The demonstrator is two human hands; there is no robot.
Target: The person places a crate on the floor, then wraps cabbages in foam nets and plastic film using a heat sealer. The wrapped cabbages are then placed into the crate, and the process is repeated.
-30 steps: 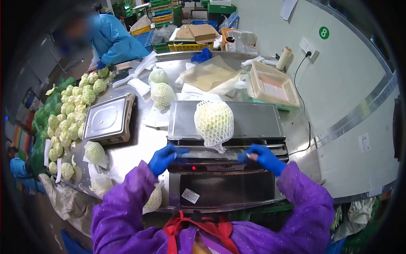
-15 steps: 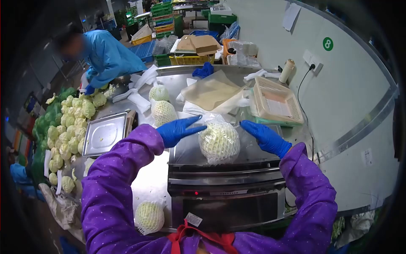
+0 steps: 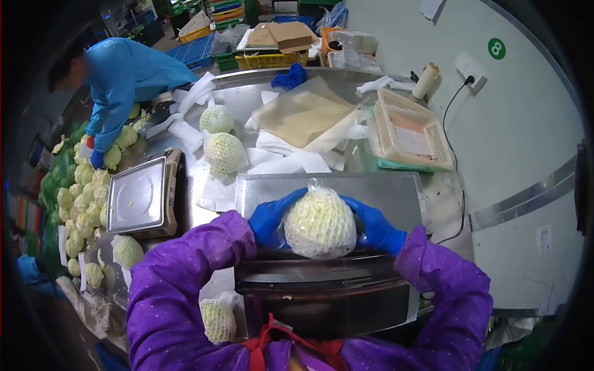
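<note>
A pale green cabbage (image 3: 320,224) in a white foam net and clear plastic film is held between both hands, over the front edge of a flat metal-topped machine (image 3: 390,191). My left hand (image 3: 270,217), in a blue glove, wraps round its left side. Against its right side presses my right hand (image 3: 379,229), gloved the same way; its inner fingers are partly hidden behind the cabbage. Two netted cabbages (image 3: 224,153) stand beyond my left hand. Another wrapped cabbage (image 3: 218,320) lies near my left forearm, and one more netted cabbage (image 3: 127,252) is by my left sleeve.
A scale (image 3: 137,196) with a metal tray stands at left, beside a heap of bare cabbages (image 3: 86,201). A person in blue (image 3: 127,71) reaches into that heap. Brown sheets (image 3: 306,114), foam strips and a cream basket (image 3: 385,145) lie behind the machine. A cable runs at right.
My hands have closed in from both sides and gripped the wrapped cabbage, which now sits nearer the machine's front edge. The view has shifted, and the other person's arm reaches further down into the heap.
</note>
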